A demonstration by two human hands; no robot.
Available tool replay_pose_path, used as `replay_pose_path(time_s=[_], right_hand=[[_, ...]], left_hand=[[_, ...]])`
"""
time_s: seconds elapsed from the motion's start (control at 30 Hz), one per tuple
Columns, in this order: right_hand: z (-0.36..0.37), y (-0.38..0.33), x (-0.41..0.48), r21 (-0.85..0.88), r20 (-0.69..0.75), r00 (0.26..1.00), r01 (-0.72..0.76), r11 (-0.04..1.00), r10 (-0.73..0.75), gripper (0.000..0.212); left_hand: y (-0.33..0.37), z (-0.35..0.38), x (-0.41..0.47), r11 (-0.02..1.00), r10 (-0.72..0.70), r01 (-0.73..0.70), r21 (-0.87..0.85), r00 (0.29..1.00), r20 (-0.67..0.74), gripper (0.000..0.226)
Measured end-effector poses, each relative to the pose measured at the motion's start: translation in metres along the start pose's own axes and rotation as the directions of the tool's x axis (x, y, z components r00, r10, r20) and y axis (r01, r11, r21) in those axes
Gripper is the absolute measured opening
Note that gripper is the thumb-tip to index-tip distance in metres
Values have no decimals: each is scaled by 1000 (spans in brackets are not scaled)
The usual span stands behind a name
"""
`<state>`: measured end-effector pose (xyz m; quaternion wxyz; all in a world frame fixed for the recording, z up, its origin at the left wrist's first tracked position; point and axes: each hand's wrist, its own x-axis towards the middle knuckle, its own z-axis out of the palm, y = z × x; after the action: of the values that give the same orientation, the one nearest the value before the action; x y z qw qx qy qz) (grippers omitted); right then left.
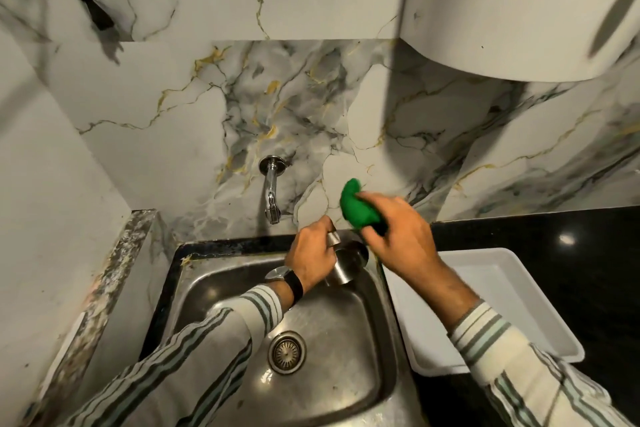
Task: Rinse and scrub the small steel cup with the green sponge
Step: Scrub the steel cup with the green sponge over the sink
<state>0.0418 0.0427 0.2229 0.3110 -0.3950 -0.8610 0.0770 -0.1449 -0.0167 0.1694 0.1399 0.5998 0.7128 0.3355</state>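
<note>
Left hand [311, 255] grips the small steel cup [348, 262] over the back of the sink [346, 340], fingers wrapped round its wall, mouth tilted up and to the right. Right hand [403, 239] holds the green sponge [356, 206] bunched in closed fingers, just above and beside the cup's rim, apparently not touching it. Tap [272, 191] to the left of the cup; no water visible. White tray [512, 288] on the black desk [571, 236] to the right. Judged step: between rinse and scrub. Next move calls for pressing the sponge into the cup's mouth while the left hand steadies it.
</note>
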Motion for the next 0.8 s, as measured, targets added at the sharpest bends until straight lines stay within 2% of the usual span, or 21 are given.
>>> replay_pose_path(time_s=[0.03, 0.07, 0.1, 0.13, 0.2, 0.23, 0.27, 0.3, 0.33, 0.37, 0.4, 0.43, 0.53, 0.6, 0.63, 0.67, 0.73, 0.8], right_hand=[[3, -2, 0, -160, 81, 990, 124, 979, -112, 68], [9, -5, -2, -255, 155, 974, 200, 946, -164, 71], [15, -4, -4, -275, 189, 968, 212, 938, -163, 70], [19, -1, -7, -224, 188, 976, 152, 963, -110, 68], [26, 9, -16, 65, 135, 981, -152, 986, 142, 58], [29, 12, -21, 257, 172, 931, -357, 898, 321, 52], [32, 12, -27, 452, 264, 850, -526, 720, 456, 46], [38, 11, -34, 602, 365, 776, -618, 505, 515, 42], [45, 9, -41, 681, 424, 737, -643, 350, 527, 37], [53, 7, -48, 725, 435, 728, -632, 272, 530, 34], [60, 5, -52, 750, 420, 733, -612, 251, 535, 36], [64, 4, -53, 750, 360, 748, -587, 304, 557, 43], [59, 3, -43, 541, 87, 805, -533, 651, 587, 50], [48, 7, -35, 313, -8, 889, -433, 845, 458, 61], [43, 9, -31, 173, -33, 938, -336, 926, 346, 67], [37, 12, -27, 22, -49, 976, -213, 977, 214, 71], [28, 11, -19, -247, -48, 999, -2, 969, -10, 73], [23, 9, -13, -359, -53, 994, 73, 931, -98, 72]], left_hand=[[3, 1, 2, 999, -7, 6, -34, 999, -45, 23], [5, 0, 4, 998, -18, 12, -66, 997, -81, 24], [6, -1, 6, 996, -18, 10, -86, 995, -102, 24], [6, -2, 7, 995, -17, 5, -102, 994, -112, 22], [4, -5, 7, 990, -21, 1, -141, 990, -136, 21], [4, -7, 4, 987, -28, 3, -162, 987, -157, 24], [4, -8, 3, 982, -37, 3, -187, 983, -177, 28], [4, -9, 1, 977, -44, 2, -211, 980, -193, 30], [3, -9, -1, 973, -52, 3, -230, 977, -205, 31], [3, -7, -3, 970, -60, 4, -244, 974, -220, 30], [3, -6, -5, 966, -72, 8, -257, 968, -239, 28], [2, -3, -7, 962, -91, 17, -271, 961, -262, 25], [0, 3, -11, 946, -161, 72, -315, 950, -267, 17], [2, 3, -10, 966, -143, 88, -243, 966, -216, 20], [5, 2, -8, 987, -100, 74, -141, 977, -189, 26], [8, 1, -5, 999, -41, 39, -17, 987, -155, 34], [16, -1, 0, 986, 44, -30, 165, 995, -85, 35], [24, -2, 7, 983, 39, -31, 181, 998, -40, 25]])
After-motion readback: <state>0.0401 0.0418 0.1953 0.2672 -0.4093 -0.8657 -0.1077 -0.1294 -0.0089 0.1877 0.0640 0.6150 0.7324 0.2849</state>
